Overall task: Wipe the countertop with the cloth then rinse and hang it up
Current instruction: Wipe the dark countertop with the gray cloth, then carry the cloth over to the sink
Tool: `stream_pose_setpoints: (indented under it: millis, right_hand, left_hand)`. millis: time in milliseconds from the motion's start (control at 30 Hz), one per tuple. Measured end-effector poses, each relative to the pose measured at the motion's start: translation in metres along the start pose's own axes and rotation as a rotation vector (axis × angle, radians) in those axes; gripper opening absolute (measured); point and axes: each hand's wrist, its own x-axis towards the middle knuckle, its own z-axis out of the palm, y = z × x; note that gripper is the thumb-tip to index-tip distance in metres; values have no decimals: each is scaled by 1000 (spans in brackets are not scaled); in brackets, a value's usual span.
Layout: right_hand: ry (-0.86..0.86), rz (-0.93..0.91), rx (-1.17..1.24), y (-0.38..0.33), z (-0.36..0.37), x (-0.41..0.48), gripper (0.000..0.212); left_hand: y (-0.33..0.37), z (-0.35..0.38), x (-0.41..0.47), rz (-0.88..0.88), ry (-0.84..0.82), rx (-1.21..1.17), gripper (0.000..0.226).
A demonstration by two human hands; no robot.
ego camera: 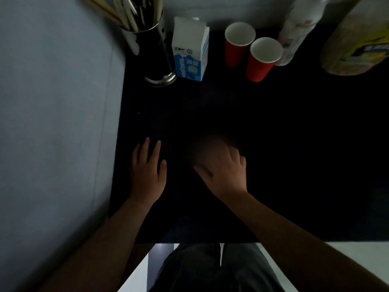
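The countertop [294, 144] is black and very dimly lit. My left hand [147, 171] lies flat on it near the left wall, fingers apart and holding nothing. My right hand [225, 171] rests palm down near the middle of the counter, its fingers smeared by motion. A dim brownish patch [207, 147] shows just beyond those fingers; I cannot tell whether it is a cloth or only blur. No cloth is clearly visible anywhere on the dark surface.
Along the back stand a metal utensil holder [151, 51] with chopsticks, a blue and white milk carton [191, 51], two red paper cups [237, 47] [262, 60], a white patterned bottle [294, 32] and a yellow package [355, 45]. A pale wall [52, 123] bounds the left side.
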Motion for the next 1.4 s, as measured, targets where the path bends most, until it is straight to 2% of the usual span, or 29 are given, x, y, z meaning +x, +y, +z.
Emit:
stream_pose_setpoints:
  millis: [133, 233, 300, 400, 533, 667, 900, 1100, 1267, 1400]
  right_hand:
    - [26, 39, 1, 39, -15, -39, 42]
    - [69, 289, 1, 61, -23, -17, 44]
    - [58, 393, 5, 64, -24, 4, 45]
    - [51, 331, -10, 62, -22, 3, 45]
    - [59, 192, -33, 75, -26, -52, 46]
    - [51, 294, -16, 95, -40, -107, 48]
    - [13, 502, 214, 133, -84, -180, 51]
    - [93, 882, 793, 160, -140, -269, 39]
    - [306, 1115, 1070, 168, -174, -372, 13]
    - [489, 1258, 1202, 162, -185, -454, 16]
  left_hand:
    - [7, -4, -5, 81, -85, 59, 54]
    - [13, -3, -8, 76, -107, 81, 53]
    - [17, -4, -9, 71, -113, 94, 55]
    - [26, -5, -12, 115, -120, 144, 58]
    - [49, 1, -21, 247, -178, 199, 56]
    - [84, 11, -37, 355, -233, 183, 54]
    - [168, 33, -86, 554, -326, 46, 53]
    - [240, 50, -150, 555, -465, -220, 47]
    - [294, 60, -210, 696, -597, -277, 42]
    - [337, 72, -270, 783, -743, -279, 46]
